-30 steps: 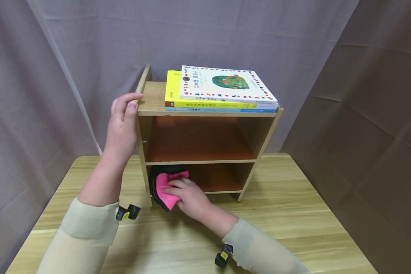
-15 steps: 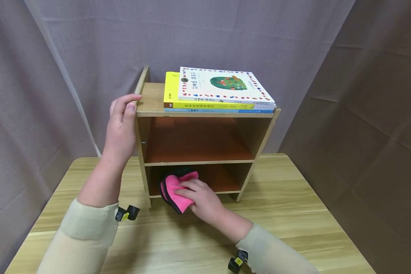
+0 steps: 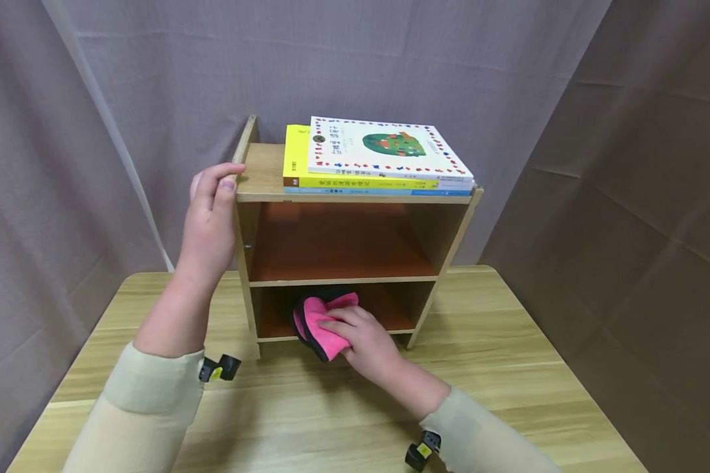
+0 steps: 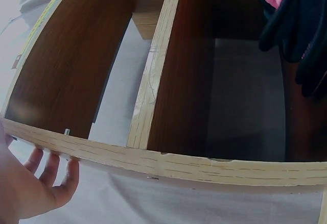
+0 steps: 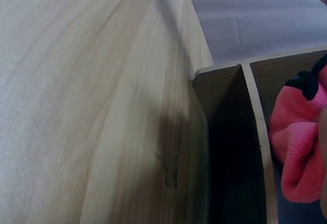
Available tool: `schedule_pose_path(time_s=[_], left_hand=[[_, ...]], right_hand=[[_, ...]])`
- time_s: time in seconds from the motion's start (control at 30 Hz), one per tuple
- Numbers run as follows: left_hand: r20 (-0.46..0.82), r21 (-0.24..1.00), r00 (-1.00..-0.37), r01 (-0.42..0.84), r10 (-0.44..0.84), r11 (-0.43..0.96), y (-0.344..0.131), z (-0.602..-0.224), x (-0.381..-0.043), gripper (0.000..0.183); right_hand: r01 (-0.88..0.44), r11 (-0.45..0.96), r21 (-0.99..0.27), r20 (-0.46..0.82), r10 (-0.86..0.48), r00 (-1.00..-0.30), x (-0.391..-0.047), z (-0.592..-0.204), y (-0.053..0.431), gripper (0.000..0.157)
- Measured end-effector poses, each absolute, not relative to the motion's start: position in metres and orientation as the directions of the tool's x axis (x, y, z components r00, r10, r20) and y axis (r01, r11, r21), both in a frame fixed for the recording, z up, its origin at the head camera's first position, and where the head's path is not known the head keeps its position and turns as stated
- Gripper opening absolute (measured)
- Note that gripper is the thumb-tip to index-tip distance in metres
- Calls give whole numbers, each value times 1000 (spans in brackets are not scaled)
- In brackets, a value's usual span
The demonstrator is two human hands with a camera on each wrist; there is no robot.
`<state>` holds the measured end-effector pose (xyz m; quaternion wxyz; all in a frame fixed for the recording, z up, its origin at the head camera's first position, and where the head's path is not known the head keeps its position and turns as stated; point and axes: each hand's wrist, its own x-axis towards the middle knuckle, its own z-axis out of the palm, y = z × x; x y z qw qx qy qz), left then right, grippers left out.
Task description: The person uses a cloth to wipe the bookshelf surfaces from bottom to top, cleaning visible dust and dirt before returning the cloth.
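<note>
A small wooden bookshelf (image 3: 343,281) with reddish-brown boards stands on the table. My left hand (image 3: 210,213) grips the top of its left side panel; in the left wrist view the bent fingers (image 4: 70,175) lie along the outer face. With my right hand (image 3: 368,341) I hold a pink cloth (image 3: 325,322) with black edging, bunched up in the lowest compartment near its middle. Part of the cloth hangs past the front edge of the bottom board (image 3: 278,339). In the right wrist view, pink folds (image 5: 294,152) show beside the shelf's edge, the hand mostly cut off.
On the shelf's top lie stacked books: a white one (image 3: 396,148) with a red-dotted border, a yellow one (image 3: 296,154) and a blue one (image 3: 355,191) beneath. Light wooden tabletop (image 3: 307,420) extends in front. Grey curtains (image 3: 390,59) hang behind, and a brown one (image 3: 627,217) at right.
My right hand has moved the pink cloth rightward along the lowest compartment, away from the left side panel. The left hand keeps its grip on the shelf; the books stay put.
</note>
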<state>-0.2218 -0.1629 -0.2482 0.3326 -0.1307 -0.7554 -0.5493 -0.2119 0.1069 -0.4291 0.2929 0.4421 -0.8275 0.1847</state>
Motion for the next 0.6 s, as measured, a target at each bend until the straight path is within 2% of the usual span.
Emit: schedule_pose_path(time_s=[0.23,0.33,0.6], left_hand=[[650,740,-741,567,-167,362,-163,-247,-222,40],[643,745,-747,561,-166,362,-164,-247,-222,41],[646,744,-746,567,-162,353,-163,-248,-222,40]], right_hand=[[-841,539,-54,683,-594,-424,-206,-421,115,52],[-843,535,-58,691,-588,-421,-203,-418,120,54],[-880,474,-24,719,-604,-345,-193,-415,131,57]])
